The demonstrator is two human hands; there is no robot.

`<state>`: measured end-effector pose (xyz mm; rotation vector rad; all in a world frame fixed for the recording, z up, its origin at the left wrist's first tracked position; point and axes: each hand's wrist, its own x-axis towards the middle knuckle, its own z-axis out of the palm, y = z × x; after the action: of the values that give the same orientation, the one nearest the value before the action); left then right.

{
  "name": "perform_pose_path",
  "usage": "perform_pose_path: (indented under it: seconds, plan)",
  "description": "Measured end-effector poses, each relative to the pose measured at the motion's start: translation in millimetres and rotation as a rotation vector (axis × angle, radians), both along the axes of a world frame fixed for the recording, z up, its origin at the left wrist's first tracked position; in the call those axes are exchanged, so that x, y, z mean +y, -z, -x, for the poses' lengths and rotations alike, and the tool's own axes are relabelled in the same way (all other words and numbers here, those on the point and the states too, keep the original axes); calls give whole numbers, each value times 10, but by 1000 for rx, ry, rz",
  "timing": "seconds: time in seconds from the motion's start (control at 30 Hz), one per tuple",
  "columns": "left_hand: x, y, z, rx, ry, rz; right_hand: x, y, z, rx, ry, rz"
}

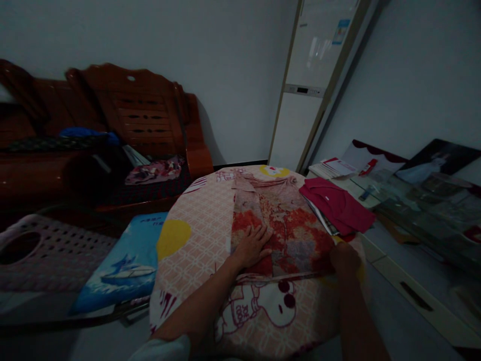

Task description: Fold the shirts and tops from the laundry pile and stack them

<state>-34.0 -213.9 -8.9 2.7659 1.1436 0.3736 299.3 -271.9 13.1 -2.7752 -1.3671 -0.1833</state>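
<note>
A pinkish blouse (289, 215) with a red and grey pattern lies spread on a round table covered with a cartoon-print cloth (205, 220). Its left side is folded inward over the middle. My left hand (253, 245) rests flat on that folded part, fingers spread. At the lower right edge of the blouse, my right hand (344, 258) is closed, its fingers curled at the fabric and partly hidden in shadow. Just beyond it lies a folded magenta garment (336, 203), on top of what looks like papers or a magazine.
A wooden sofa (131, 110) with clothes on it stands at the left. Nearer are a blue printed bag or cushion (128, 260) and a pink woven seat (63, 250). Right of the table runs a low cabinet (409, 286) with glass on top; a white air conditioner (296, 120) stands behind.
</note>
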Motion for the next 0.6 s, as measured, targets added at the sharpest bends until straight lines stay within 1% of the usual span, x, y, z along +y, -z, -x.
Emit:
perform_pose_path:
  seconds: [0.07,0.13,0.2,0.27,0.33,0.4,0.5,0.6]
  plan:
    - [-1,-5,0,-9,-5,4,28,-24,-58,54,-8,10]
    - [-1,-3,1,-15,-6,3,50,-64,-105,98,-39,-25]
    - [-2,3,1,-16,-4,0,72,-126,-100,146,-69,-111]
    - [-2,6,1,-17,2,-3,104,-213,-7,215,-126,-211]
    - [-2,2,1,-22,0,-2,149,-318,188,326,-259,-297]
    - [-2,-8,2,-34,-1,3,193,-426,470,492,-450,-349]
    - [-2,-28,11,-80,-2,20,215,-538,969,639,-624,-288]
    - [-3,-39,23,-200,-23,42,178,-544,1391,713,-739,-157]
